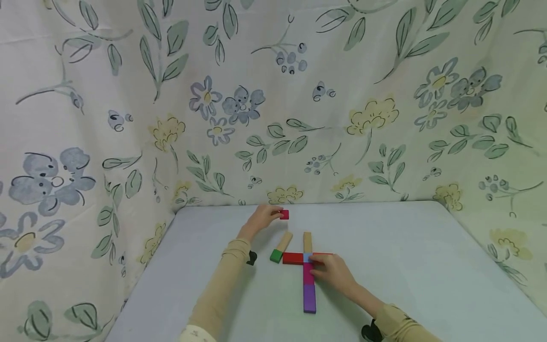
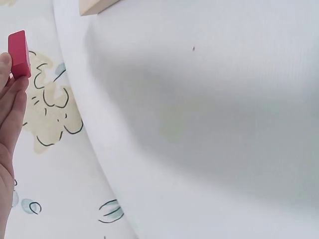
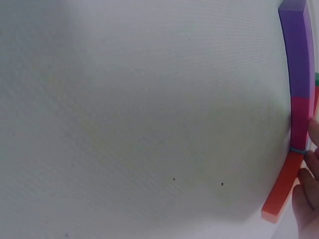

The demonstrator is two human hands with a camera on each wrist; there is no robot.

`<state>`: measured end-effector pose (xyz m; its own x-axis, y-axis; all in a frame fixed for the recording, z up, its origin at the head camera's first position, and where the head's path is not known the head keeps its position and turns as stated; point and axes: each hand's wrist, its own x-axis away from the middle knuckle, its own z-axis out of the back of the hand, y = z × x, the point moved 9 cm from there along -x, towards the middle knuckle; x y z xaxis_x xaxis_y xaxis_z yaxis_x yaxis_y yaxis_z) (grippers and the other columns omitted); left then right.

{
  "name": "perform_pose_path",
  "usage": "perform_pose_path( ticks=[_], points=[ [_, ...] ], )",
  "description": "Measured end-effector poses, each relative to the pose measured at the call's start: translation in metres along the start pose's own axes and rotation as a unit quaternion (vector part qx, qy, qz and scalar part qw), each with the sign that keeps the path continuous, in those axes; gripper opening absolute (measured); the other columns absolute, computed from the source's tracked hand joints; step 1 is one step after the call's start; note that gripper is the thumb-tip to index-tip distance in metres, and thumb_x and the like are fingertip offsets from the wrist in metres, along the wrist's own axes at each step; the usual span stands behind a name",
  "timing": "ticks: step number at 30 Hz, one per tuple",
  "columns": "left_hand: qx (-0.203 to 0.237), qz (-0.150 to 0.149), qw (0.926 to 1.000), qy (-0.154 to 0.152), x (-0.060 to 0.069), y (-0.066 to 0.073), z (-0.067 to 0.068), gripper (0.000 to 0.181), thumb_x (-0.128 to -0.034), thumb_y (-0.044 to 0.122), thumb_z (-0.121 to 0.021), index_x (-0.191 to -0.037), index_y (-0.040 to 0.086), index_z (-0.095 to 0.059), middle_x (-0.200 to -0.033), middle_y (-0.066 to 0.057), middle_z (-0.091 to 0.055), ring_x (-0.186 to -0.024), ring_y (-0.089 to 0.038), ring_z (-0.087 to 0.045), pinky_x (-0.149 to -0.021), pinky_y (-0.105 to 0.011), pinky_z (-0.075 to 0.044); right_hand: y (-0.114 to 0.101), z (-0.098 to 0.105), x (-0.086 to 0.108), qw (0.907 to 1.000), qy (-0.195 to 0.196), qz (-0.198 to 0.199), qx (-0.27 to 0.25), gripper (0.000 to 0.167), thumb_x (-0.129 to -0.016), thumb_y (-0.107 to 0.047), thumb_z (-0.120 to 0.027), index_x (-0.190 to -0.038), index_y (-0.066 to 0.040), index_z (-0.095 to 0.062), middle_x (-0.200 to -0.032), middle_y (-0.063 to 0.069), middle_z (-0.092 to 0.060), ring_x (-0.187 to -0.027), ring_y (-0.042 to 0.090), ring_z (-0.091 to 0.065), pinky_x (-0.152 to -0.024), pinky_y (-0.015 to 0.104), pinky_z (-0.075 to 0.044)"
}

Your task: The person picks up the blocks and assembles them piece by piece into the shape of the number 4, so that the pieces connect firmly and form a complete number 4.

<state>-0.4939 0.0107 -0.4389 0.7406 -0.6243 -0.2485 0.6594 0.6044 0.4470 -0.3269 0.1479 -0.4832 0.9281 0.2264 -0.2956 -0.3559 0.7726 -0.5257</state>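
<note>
In the head view my left hand (image 1: 261, 217) pinches a small crimson block (image 1: 284, 214) near the far edge of the table. The left wrist view shows the same block (image 2: 20, 54) between thumb and fingertips, above the surface. My right hand (image 1: 337, 275) rests on a cross of blocks, fingertips touching the light blue block (image 1: 307, 258) at its centre and the magenta block (image 1: 308, 274) below it. A purple block (image 1: 309, 299) forms the near end, a natural wood block (image 1: 307, 242) the far end. Red blocks (image 1: 293, 258) make the side arms, the right one partly hidden by my fingers.
Left of the cross, a green block (image 1: 276, 256) lies end to end with a slanted wood block (image 1: 285, 241). The white table (image 1: 384, 237) ends at a patterned cloth (image 1: 273, 104) that hangs behind and at the sides.
</note>
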Motion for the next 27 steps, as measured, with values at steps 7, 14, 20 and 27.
perform_pose_path(
  ticks=[7, 14, 20, 27],
  points=[
    [-0.006, -0.027, 0.9994, -0.022, -0.001, 0.008, 0.005, 0.028, -0.0897, 0.012, -0.063, -0.115, 0.001, -0.067, -0.100, -0.011, -0.072, -0.082, -0.017, -0.064, -0.075, -0.025, -0.054, -0.003, 0.002, 0.001, 0.9999, 0.004, 0.006, 0.009, 0.033, -0.074, -0.011, -0.079, -0.104, 0.000, -0.072, -0.100, 0.011, -0.073, -0.094, 0.022, -0.069, -0.079, 0.037, -0.054],
    [-0.019, -0.048, 0.9981, -0.032, -0.001, 0.010, 0.005, 0.027, -0.0901, 0.010, -0.062, -0.115, 0.002, -0.067, -0.107, -0.011, -0.071, -0.090, -0.018, -0.066, -0.079, -0.026, -0.054, -0.002, 0.002, 0.000, 0.9999, 0.002, 0.004, 0.009, 0.033, -0.074, -0.011, -0.079, -0.105, -0.001, -0.072, -0.100, 0.009, -0.074, -0.093, 0.022, -0.069, -0.079, 0.036, -0.054],
    [-0.017, -0.077, 0.9956, -0.050, -0.001, 0.015, -0.001, 0.028, -0.0895, 0.009, -0.063, -0.116, 0.003, -0.067, -0.111, -0.009, -0.071, -0.093, -0.016, -0.066, -0.082, -0.026, -0.054, 0.000, 0.002, -0.001, 0.9999, 0.005, 0.001, 0.011, 0.033, -0.073, -0.011, -0.079, -0.104, -0.001, -0.072, -0.099, 0.009, -0.074, -0.092, 0.021, -0.069, -0.078, 0.036, -0.055],
    [-0.017, -0.089, 0.9936, -0.067, -0.002, 0.019, -0.007, 0.024, -0.0896, 0.009, -0.063, -0.112, 0.005, -0.069, -0.104, -0.008, -0.072, -0.081, -0.012, -0.062, -0.075, -0.021, -0.052, 0.000, 0.000, -0.002, 0.9997, -0.001, 0.008, 0.024, 0.033, -0.074, -0.012, -0.079, -0.104, -0.002, -0.072, -0.099, 0.008, -0.074, -0.092, 0.021, -0.068, -0.079, 0.035, -0.054]
  ],
)
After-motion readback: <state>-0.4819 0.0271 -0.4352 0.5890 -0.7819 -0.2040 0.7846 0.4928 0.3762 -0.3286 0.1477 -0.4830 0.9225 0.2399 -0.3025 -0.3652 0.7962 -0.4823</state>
